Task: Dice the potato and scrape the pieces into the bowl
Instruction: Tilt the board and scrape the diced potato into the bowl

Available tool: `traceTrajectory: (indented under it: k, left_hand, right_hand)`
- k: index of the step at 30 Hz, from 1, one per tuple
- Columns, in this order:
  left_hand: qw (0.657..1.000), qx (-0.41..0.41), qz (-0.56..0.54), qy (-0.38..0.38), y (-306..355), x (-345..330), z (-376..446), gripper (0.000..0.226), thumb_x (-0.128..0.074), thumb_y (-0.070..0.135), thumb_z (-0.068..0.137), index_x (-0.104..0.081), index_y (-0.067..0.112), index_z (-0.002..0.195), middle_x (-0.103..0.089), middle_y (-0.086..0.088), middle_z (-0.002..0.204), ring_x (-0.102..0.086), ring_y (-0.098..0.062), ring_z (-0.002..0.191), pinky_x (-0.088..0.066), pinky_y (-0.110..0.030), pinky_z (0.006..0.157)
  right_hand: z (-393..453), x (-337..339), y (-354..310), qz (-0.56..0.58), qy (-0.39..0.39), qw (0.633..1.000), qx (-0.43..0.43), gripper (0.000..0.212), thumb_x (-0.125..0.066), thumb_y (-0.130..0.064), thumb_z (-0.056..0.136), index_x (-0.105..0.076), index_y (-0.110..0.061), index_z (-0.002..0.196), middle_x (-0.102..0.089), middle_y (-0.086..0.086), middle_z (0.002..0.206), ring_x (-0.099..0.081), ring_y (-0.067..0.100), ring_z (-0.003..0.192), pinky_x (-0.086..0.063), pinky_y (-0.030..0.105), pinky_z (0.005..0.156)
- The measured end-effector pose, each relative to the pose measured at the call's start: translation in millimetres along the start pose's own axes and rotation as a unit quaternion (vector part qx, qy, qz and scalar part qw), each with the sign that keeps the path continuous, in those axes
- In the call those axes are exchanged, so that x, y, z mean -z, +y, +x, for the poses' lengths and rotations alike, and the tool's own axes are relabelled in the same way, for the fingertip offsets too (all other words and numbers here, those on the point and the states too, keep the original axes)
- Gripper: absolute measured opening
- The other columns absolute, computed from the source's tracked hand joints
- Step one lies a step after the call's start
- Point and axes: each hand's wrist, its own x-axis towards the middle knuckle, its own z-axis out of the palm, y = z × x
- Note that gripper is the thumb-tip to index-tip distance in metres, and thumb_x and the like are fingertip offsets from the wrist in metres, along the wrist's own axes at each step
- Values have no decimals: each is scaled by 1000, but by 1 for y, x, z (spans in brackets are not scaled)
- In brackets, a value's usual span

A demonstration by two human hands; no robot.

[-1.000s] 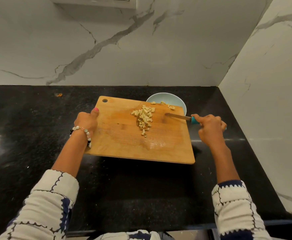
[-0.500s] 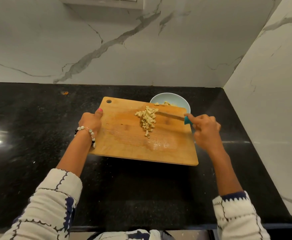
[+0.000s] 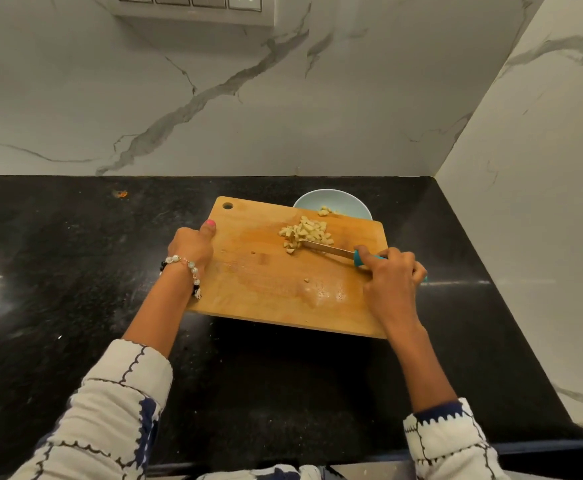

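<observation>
A pile of diced potato [image 3: 306, 231] lies near the far edge of a wooden cutting board [image 3: 266, 282]. The board's far right corner overlaps a pale blue bowl [image 3: 349, 204], which holds a few potato pieces [image 3: 324, 211]. My left hand [image 3: 193, 244] grips the board's left edge, thumb on top. My right hand [image 3: 392, 277] holds a teal-handled knife [image 3: 331, 250]. Its blade lies flat against the near side of the pile, tip pointing left.
The black stone counter [image 3: 75, 271] ends at a marble back wall and a marble side wall [image 3: 542, 220] on the right. An orange scrap [image 3: 121, 194] lies at the counter's far left. A switch panel [image 3: 193, 1] is on the wall above.
The knife swung from the far right of the pile round to its near side, and my right hand moved toward me. The pile is more bunched toward the bowl. My left hand kept hold of the board.
</observation>
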Motion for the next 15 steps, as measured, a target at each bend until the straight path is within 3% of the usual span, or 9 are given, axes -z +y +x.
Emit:
traceTrajectory:
  k: [7, 15]
  left_hand:
    - [1000, -11, -5, 0, 3, -6, -1, 44, -44, 49, 93, -48, 12, 71, -56, -13, 95, -54, -32, 90, -45, -45, 89]
    - [1000, -14, 6, -3, 3, -9, 3, 46, -44, 49, 93, -50, 10, 70, -54, -10, 82, -54, -32, 87, -45, -46, 88]
  right_hand:
    - [34, -3, 11, -10, 4, 1000, -17, 43, -41, -7, 96, -53, -30, 131, -52, 10, 115, -38, 28, 111, -22, 42, 99]
    - [71, -14, 18, -23, -7, 999, -47, 37, -45, -14, 98, -52, -26, 132, -50, 13, 113, -38, 31, 112, -27, 44, 101]
